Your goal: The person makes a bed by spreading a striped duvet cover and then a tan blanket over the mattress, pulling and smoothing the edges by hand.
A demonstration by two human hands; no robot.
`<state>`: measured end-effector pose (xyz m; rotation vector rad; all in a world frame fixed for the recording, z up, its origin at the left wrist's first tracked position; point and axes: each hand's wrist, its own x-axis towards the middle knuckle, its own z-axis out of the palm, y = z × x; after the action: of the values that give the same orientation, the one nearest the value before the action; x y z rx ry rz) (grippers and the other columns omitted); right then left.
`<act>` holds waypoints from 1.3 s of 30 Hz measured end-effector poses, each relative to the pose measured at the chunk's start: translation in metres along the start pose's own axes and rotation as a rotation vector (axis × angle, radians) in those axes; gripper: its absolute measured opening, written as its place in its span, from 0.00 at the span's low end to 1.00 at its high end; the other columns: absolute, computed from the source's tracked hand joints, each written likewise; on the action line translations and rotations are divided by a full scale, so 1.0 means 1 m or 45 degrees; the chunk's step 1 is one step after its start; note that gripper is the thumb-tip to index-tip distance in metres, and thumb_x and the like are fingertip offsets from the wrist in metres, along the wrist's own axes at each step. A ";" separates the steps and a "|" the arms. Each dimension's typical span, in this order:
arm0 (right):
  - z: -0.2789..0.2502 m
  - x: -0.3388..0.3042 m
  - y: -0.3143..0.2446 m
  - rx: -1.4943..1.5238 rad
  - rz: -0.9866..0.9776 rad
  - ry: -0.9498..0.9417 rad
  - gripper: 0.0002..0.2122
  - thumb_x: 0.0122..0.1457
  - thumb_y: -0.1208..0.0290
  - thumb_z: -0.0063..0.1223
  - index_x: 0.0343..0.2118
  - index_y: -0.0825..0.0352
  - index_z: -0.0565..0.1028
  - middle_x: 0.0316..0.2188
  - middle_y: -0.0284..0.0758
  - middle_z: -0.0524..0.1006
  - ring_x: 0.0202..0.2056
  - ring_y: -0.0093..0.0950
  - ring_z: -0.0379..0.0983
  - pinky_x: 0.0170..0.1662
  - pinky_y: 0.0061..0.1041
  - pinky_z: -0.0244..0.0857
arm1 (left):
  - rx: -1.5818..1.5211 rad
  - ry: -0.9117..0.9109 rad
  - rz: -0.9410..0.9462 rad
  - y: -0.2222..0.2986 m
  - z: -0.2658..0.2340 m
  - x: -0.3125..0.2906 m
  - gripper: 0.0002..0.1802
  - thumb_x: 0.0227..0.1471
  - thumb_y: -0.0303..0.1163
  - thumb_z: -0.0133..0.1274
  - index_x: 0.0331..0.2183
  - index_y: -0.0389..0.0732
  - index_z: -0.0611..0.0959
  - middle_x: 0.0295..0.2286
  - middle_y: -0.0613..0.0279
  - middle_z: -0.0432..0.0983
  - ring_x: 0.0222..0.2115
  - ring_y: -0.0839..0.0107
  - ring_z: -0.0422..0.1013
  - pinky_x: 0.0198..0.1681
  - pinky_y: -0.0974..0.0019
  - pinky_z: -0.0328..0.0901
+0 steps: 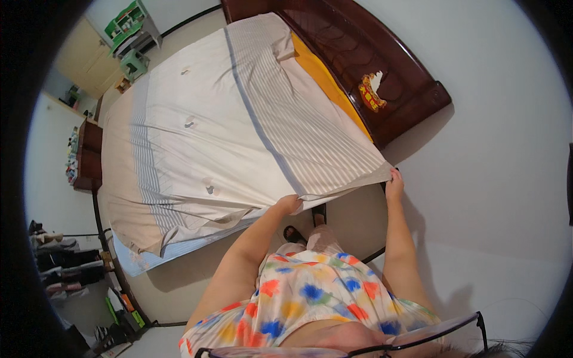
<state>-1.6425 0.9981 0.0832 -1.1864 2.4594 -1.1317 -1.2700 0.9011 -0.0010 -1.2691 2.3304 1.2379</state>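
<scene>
A large striped bed sheet (pixel 203 119), white, grey and beige, is spread over the bed and hangs past its near side. My left hand (pixel 290 204) is closed on the sheet's near edge, around the middle of that side. Farther right, my right hand (pixel 394 182) pinches the sheet's corner near the headboard. Between the two hands the edge is lifted off the bed and stretched fairly taut. Under the sheet's lower left part shows a light blue mattress side (pixel 140 256). A yellow cloth (pixel 328 80) lies along the headboard end.
A dark red wooden headboard (pixel 334 45) with a red and yellow sticker (pixel 371 95) stands against the right wall. At the far left are a green desk (pixel 126 28) and a green stool (pixel 133 64). A brown cabinet (pixel 89 155) and a rack of clothes (pixel 68 262) line the left side.
</scene>
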 end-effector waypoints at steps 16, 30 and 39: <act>0.088 -0.063 0.166 -0.700 0.398 -0.988 0.11 0.46 0.78 0.47 0.35 0.65 0.72 0.41 0.41 0.70 0.41 0.38 0.67 0.44 0.32 0.62 | -0.302 -0.445 -0.384 -0.069 0.123 0.019 0.26 0.43 0.49 0.52 0.40 0.40 0.75 0.37 0.53 0.73 0.38 0.59 0.69 0.43 0.63 0.62; 0.214 0.112 0.188 -0.069 0.429 -0.723 0.10 0.50 0.75 0.48 0.37 0.63 0.70 0.27 0.38 0.75 0.25 0.30 0.72 0.29 0.27 0.65 | -0.406 0.117 -0.535 -0.038 0.067 0.158 0.26 0.44 0.35 0.53 0.46 0.41 0.67 0.40 0.51 0.69 0.41 0.56 0.67 0.43 0.59 0.62; 0.307 0.191 0.170 0.784 1.245 -0.589 0.16 0.54 0.75 0.45 0.45 0.65 0.59 0.28 0.41 0.74 0.25 0.31 0.73 0.27 0.27 0.67 | -0.608 0.065 -0.607 -0.009 0.067 0.226 0.27 0.46 0.33 0.51 0.49 0.40 0.64 0.42 0.50 0.68 0.43 0.55 0.65 0.44 0.59 0.61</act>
<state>-1.7293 0.7537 -0.2205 -0.0028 1.7230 -0.9955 -1.4125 0.8156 -0.1677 -1.8780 1.6468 1.6355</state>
